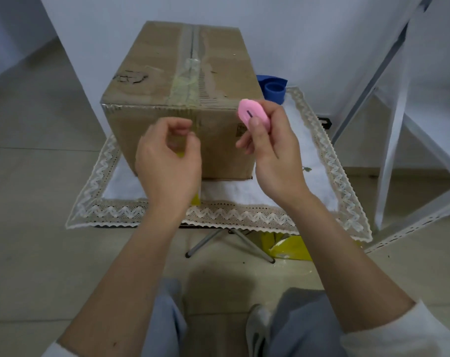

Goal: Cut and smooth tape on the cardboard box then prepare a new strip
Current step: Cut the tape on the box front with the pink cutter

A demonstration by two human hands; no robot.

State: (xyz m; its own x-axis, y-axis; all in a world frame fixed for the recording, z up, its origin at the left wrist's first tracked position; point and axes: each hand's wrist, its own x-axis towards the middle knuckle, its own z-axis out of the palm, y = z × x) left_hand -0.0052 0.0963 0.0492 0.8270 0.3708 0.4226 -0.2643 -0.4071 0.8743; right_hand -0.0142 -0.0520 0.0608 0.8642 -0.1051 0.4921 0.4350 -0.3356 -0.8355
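A brown cardboard box (151, 73) stands on a small table with a lace-edged cloth (244, 215). Clear tape (189, 73) runs along the box's top seam and down its front face. My left hand (167, 163) is curled in front of the box, its fingers pinching a clear tape strip that hangs down the front; a yellow tape roll (196, 199) peeks out below the hand. My right hand (272, 150) holds a small pink cutter (252, 114) near the box's front right top corner, apart from the tape.
A blue object (272, 88) lies behind the box at the right. White metal frame bars (388, 124) slant at the right. Under the table are folding legs (229, 240) and a yellow box (290, 248). My knees are at the bottom.
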